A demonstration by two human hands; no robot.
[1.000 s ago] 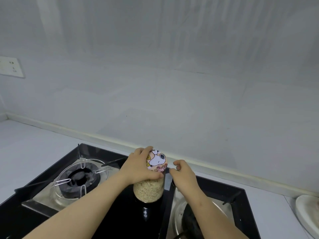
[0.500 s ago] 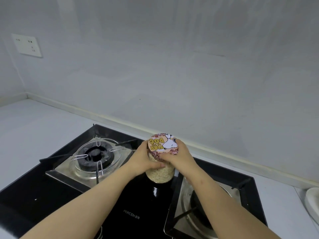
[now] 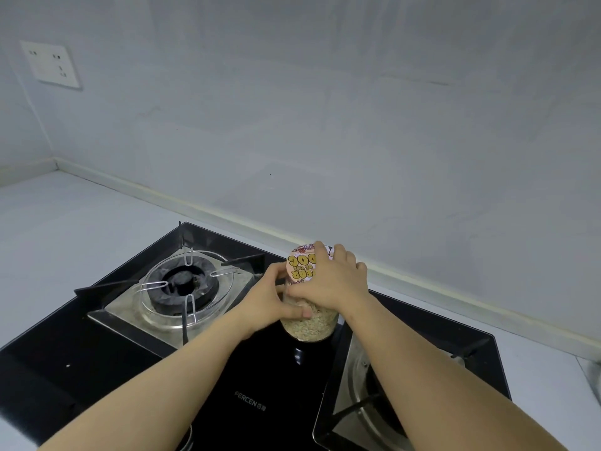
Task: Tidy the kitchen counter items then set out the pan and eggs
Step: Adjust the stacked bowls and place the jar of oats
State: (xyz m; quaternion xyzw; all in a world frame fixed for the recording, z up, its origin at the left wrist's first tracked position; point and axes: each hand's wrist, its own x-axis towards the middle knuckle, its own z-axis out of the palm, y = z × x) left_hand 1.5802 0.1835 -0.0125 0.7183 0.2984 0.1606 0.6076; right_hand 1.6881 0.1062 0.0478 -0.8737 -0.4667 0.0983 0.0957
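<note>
At lower centre we see a grain-filled jar standing on the black glass strip of the hob between its two burners, our left hand wrapped around its body and our right hand clasped over its printed lid, with a wall socket at upper left.

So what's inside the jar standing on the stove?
The jar holds pale, fine grain, seen through its clear lower wall. The left hand and right hand cover the upper part, so the fill level under the printed lid is hidden.
</note>
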